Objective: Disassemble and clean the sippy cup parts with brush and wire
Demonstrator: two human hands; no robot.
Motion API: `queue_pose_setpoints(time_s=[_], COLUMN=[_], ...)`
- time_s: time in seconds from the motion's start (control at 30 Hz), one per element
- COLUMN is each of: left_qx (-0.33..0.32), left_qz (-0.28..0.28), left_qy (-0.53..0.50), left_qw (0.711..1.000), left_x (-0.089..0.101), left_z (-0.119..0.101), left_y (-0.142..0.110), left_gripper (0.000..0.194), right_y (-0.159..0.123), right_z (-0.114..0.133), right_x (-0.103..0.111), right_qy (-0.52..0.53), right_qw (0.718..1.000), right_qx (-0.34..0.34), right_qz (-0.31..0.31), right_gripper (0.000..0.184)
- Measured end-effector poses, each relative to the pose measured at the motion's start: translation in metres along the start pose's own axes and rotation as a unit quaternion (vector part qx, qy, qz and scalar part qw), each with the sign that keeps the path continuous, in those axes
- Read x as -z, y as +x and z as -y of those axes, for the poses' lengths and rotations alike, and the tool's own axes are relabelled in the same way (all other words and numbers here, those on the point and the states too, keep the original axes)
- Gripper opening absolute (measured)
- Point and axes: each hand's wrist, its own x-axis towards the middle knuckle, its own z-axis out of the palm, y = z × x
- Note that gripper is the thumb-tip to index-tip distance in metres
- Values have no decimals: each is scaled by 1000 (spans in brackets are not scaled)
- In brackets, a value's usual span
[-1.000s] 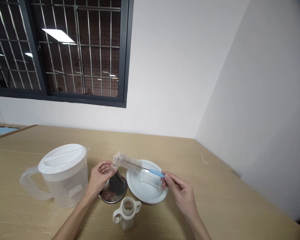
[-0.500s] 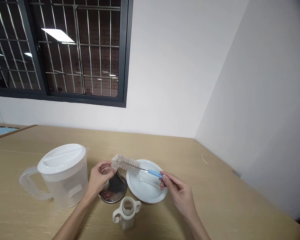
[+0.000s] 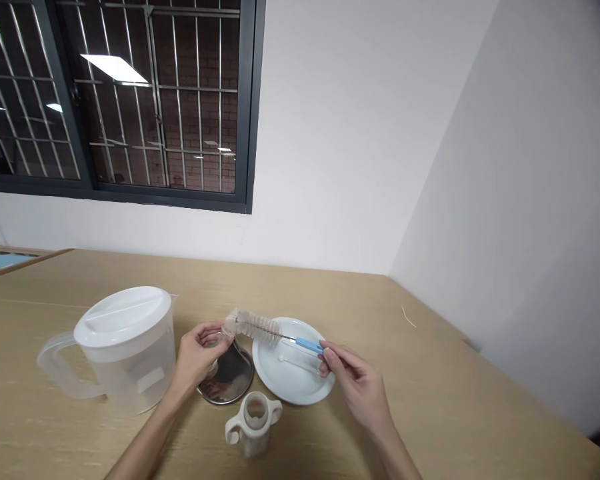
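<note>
My right hand (image 3: 356, 385) pinches the blue handle of a bottle brush (image 3: 260, 327), whose white bristled head points left. My left hand (image 3: 199, 355) is curled around a small clear part (image 3: 225, 327), held right at the brush tip above a shiny metal dish (image 3: 230, 380). The brush shaft crosses over a white plate (image 3: 291, 387) that carries a clear straw-like piece (image 3: 296, 361). A small clear cup with two white handles (image 3: 253, 419) stands on the table just in front of both hands.
A large translucent pitcher (image 3: 121, 347) with a white lid stands left of my left hand. The wooden table (image 3: 430, 400) meets white walls behind and to the right. A barred window is at upper left.
The brush head has dropped slightly and moved a little left toward the part in my left hand. Both hands have otherwise stayed where they were.
</note>
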Motion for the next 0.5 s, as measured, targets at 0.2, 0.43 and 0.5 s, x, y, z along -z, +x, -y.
queue_pose_setpoints(time_s=[0.2,0.43,0.5], left_qx=[-29,-53,-52], left_qz=[7,-5,-4], left_qy=[63,145,138], left_qw=[998,988,989], left_x=[4,3,4], left_z=[1,-4,-3], left_y=[-1,-4,-4], left_gripper=[43,40,40], right_y=[1,1,1], right_z=[0,-2,-3], right_x=[2,1,2], right_qy=[1,-12,-23], right_qw=[1000,1000,999], right_qx=[-13,-11,-16], right_qz=[-21,-6,-16], right_gripper=[29,31,31])
